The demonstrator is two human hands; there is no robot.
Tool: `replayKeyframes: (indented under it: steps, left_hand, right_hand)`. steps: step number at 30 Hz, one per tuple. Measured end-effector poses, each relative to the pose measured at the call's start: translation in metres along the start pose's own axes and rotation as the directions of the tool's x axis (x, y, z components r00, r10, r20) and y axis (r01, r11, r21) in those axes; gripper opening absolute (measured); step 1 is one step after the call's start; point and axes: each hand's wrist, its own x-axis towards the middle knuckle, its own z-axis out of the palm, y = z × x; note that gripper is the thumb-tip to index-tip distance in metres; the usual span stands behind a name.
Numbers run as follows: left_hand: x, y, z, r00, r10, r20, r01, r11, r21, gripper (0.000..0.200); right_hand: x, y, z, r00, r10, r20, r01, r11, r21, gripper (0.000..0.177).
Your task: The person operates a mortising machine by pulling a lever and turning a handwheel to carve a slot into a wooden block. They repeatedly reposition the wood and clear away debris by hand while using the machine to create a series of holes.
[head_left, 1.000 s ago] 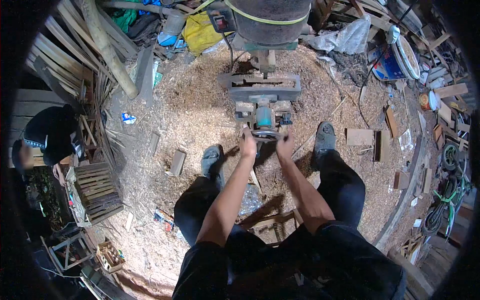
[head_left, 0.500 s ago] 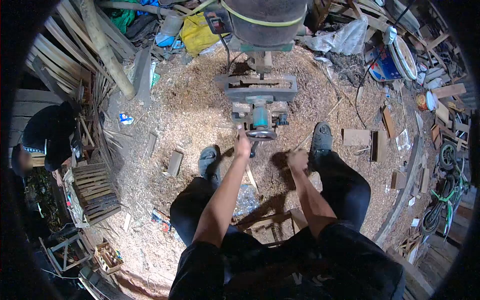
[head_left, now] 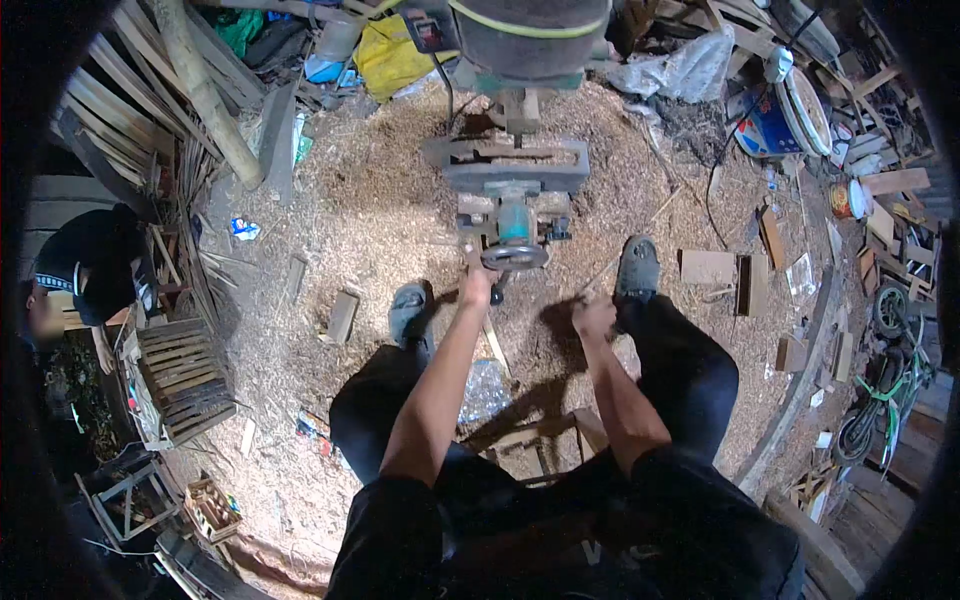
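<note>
Since the 1st frame, R hand has come off the handwheel & dropped back toward the wearer. Far L, a co-worker in dark clothes bends over by a slatted wood crate; next, a pole leans near a yellow sack. Wood block lies on shavings, L shoe just right of it. L hand is at wheel's left edge, can't tell if fingers grip the rim. Wheel sits front & center, btwn the feet, below machine's teal part & slotted metal block. R hand's well apart from wheel, fingers curled in, nothing visible in it, near R shoe. Then flat board, blue bucket tipped on its side, & far R, a bike w/ green parts.
</note>
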Motion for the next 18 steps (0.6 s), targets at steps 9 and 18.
replayKeyframes:
  steps: [9,18]
  left_hand:
    - [-0.076,0.08,0.039,0.978,0.093,-0.188,-0.062,0.984,0.165,0.084]
    - [-0.06,0.075,0.047,0.942,0.159,-0.294,-0.092,0.969,0.228,0.073]
  right_hand:
    - [0.031,-0.151,-0.045,0.804,-0.306,-0.511,0.567,0.654,0.5,0.078]
    - [0.078,-0.186,-0.103,0.751,-0.574,-0.326,0.625,0.778,0.07,0.054]
